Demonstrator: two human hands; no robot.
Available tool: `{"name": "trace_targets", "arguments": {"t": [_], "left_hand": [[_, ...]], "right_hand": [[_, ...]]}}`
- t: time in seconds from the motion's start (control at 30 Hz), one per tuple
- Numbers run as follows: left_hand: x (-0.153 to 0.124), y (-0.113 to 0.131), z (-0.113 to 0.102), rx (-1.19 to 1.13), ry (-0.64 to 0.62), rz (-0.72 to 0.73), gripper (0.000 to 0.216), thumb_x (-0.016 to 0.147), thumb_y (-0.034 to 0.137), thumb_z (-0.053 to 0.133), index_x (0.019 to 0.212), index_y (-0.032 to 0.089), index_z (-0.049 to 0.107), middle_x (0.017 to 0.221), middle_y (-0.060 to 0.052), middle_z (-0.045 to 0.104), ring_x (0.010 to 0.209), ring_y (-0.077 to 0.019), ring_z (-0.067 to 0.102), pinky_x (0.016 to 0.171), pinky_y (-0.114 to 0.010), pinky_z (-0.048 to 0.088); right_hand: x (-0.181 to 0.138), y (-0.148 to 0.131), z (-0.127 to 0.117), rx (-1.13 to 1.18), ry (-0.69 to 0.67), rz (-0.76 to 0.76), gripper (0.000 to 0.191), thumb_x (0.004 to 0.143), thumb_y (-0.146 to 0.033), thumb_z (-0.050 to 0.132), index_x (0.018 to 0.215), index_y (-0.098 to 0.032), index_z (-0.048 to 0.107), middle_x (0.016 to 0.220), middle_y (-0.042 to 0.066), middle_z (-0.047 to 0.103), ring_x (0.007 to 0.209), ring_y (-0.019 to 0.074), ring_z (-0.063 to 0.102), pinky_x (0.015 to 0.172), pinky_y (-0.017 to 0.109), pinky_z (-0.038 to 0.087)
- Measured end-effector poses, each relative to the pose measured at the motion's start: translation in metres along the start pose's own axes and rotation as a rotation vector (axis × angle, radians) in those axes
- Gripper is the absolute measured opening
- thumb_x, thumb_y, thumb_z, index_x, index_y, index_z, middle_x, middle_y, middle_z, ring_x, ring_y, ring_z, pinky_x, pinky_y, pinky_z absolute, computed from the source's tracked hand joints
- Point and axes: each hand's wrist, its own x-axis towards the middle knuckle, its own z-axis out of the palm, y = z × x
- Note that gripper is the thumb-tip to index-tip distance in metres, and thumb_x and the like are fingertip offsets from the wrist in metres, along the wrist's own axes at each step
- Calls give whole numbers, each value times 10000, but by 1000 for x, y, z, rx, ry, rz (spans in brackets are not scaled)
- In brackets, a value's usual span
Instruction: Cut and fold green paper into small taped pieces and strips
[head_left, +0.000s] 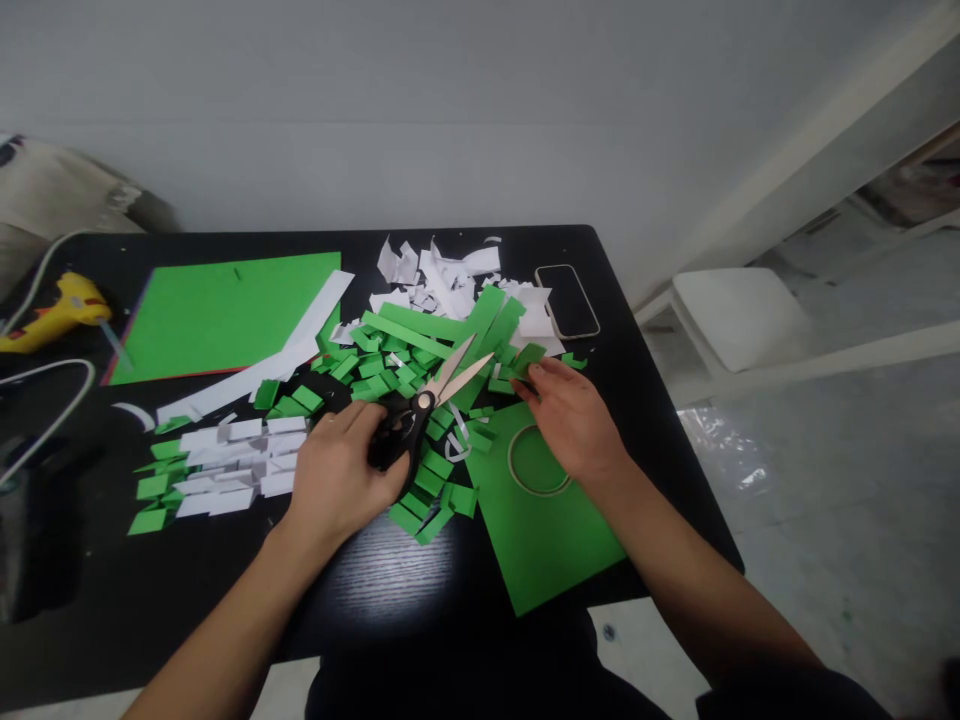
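My left hand (341, 472) grips the black handles of a pair of scissors (426, 402), whose blades stand open and point up and right over a heap of cut green paper pieces (390, 365). My right hand (570, 415) rests on the table with its fingertips pinching a small green paper strip (525, 360) at the heap's right edge. A green sheet (544, 510) lies under that hand, with a roll of clear tape (538, 460) on it.
A black table (390, 590) holds a large green sheet (225, 310) at the back left, white strips (232, 465), white scraps (442, 270), a phone (568, 300) and a yellow glue gun (52, 310) with its cable. A white stool (739, 315) stands to the right.
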Motion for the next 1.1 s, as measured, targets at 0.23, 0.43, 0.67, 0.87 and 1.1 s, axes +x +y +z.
{"name": "trace_targets", "arguments": {"t": [0.23, 0.43, 0.67, 0.87, 1.1], "left_hand": [[-1, 3, 1, -107, -22, 8, 195, 921, 384, 624, 843, 217, 560, 768, -33, 650, 687, -232, 645, 621, -331, 457], [-1, 5, 0, -135, -34, 5, 212, 923, 380, 626, 820, 220, 533, 739, -23, 615, 660, -221, 624, 596, -323, 431], [0, 6, -3, -219, -134, 47, 145, 873, 313, 630, 829, 225, 524, 762, -19, 594, 679, -219, 619, 625, -323, 453], [2, 7, -5, -214, -171, 68, 121, 806, 275, 625, 844, 234, 518, 790, -32, 605, 692, -234, 601, 634, -342, 459], [0, 7, -2, -191, -167, 99, 125, 814, 291, 638, 902, 218, 587, 829, -55, 646, 740, -261, 632, 674, -372, 487]], "right_hand": [[0, 3, 0, -5, -60, 30, 204, 718, -327, 952, 786, -273, 768, 851, -33, 751, 961, 198, 734, 1124, 424, 511], [-4, 3, 3, -51, -136, 39, 215, 762, -374, 934, 798, -261, 754, 883, -12, 782, 1021, 232, 765, 1142, 465, 516], [-10, 6, 6, -139, -157, -28, 213, 752, -350, 950, 843, -253, 783, 829, -24, 750, 800, 174, 736, 880, 383, 620], [-10, 10, 3, -163, -201, -73, 231, 787, -327, 924, 972, -295, 788, 848, -31, 755, 812, 185, 746, 835, 392, 635], [-11, 11, 4, -186, -253, -57, 174, 789, -278, 892, 930, -284, 789, 857, -32, 767, 769, 169, 745, 808, 372, 648]]}}
